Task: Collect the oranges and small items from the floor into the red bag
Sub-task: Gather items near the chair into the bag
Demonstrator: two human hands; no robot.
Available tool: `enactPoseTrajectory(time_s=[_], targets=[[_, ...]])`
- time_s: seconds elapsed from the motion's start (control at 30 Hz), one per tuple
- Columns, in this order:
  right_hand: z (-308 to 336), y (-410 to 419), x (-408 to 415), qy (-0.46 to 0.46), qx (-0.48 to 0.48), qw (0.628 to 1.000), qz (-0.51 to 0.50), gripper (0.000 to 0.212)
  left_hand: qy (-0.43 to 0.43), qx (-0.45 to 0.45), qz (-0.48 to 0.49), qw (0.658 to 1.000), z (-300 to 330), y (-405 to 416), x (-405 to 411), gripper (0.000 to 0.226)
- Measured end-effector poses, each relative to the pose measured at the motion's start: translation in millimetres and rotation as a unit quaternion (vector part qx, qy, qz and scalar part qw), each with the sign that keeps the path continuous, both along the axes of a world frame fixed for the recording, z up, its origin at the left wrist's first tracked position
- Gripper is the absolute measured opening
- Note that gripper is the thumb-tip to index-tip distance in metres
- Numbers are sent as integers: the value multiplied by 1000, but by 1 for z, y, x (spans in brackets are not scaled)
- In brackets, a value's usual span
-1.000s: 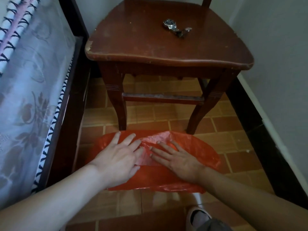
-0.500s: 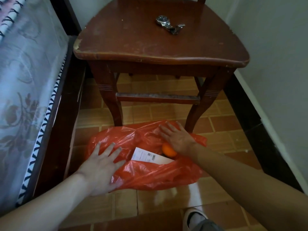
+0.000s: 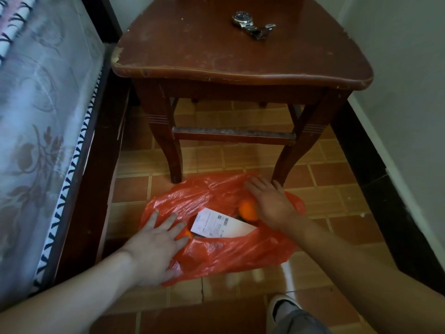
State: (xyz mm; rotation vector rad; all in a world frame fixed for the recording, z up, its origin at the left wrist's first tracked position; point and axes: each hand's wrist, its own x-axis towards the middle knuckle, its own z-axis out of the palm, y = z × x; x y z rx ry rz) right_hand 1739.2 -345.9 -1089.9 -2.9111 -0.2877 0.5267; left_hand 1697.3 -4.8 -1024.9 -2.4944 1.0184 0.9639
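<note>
Currently the red bag [image 3: 231,251] lies crumpled on the tiled floor [image 3: 337,198], just in front of the wooden chair [image 3: 240,56], its far edge touching the chair's two front legs. Bag mouth gapes at the top. Left hand [image 3: 154,251]: fingers straight and spread, palm pressed flat on the left part of the bag. Right hand [image 3: 272,201]: fingers extended, resting on the bag's far right part, gripping nothing that can be seen. One orange [image 3: 248,209] sits in the opening, touching the right hand on its inner side. A sliver of a second orange [image 3: 189,233] shows at the left hand's fingertips; most of it is hidden. White printed slip [image 3: 221,224] lies tilted in the opening between the two oranges. Metal wristwatch [image 3: 252,24] rests on the chair seat, well apart from the bag. Bed [image 3: 43,131] with patterned cover runs along the left. A shoe [image 3: 281,307] is near the bottom edge.
</note>
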Motion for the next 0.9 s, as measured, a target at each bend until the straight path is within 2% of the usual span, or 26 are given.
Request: enactPoseTrajectory(time_s=[0.07,0.1,0.23,0.37,0.47,0.67,0.73,0.9], targets=[[7,15,-19,-36,77,996,-2,72,-2,-31,10,999,7,-9,0,86],[10,25,-32,-45,85,995,10,79,-13,-54,25,998,5,-13,0,85],[-1,55,-72,-8,57,996,72,105,-81,-130,83,985,-2,-19,-2,80],[-25,57,-110,41,32,993,104,116,-135,-127,125,975,-13,-9,2,87],[-43,48,-136,51,30,985,163,112,-138,-120,158,970,-19,-4,5,95],[-48,37,-149,68,-14,963,261,84,-121,-91,159,976,-21,-1,-5,100],[-41,41,-146,32,-5,962,272,76,-124,-85,152,977,-21,0,-8,99],[-22,55,-120,-136,54,955,260,67,-136,-93,149,975,-20,-2,-10,97]])
